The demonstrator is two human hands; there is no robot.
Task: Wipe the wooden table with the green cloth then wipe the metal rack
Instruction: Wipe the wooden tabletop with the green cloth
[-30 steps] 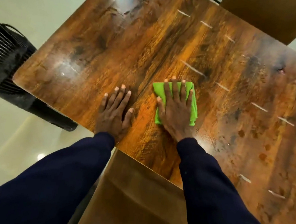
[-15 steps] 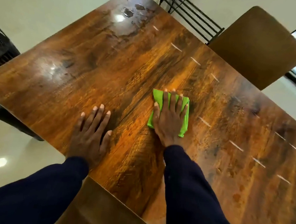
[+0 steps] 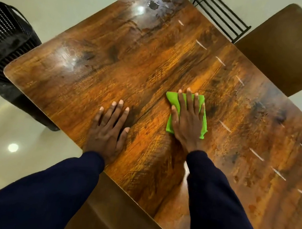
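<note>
The glossy wooden table point(image 3: 133, 60) fills most of the view, its left corner rounded. A folded green cloth point(image 3: 174, 100) lies flat near the table's middle. My right hand point(image 3: 187, 120) presses flat on top of the cloth, fingers spread, covering most of it. My left hand point(image 3: 108, 128) rests palm down on the bare wood near the front edge, to the left of the cloth and holding nothing. The black metal rack point(image 3: 216, 13) stands beyond the table's far edge at the top, only partly in view.
A brown chair back point(image 3: 287, 46) stands at the far right side of the table. Another brown chair point(image 3: 117, 213) sits under the near edge between my arms. A black slatted basket point(image 3: 3, 39) stands on the pale floor at the left.
My right hand with the cloth has slid away from me toward the table's middle. The view has tilted up, bringing the rack and far chair into sight. My left hand stays planted.
</note>
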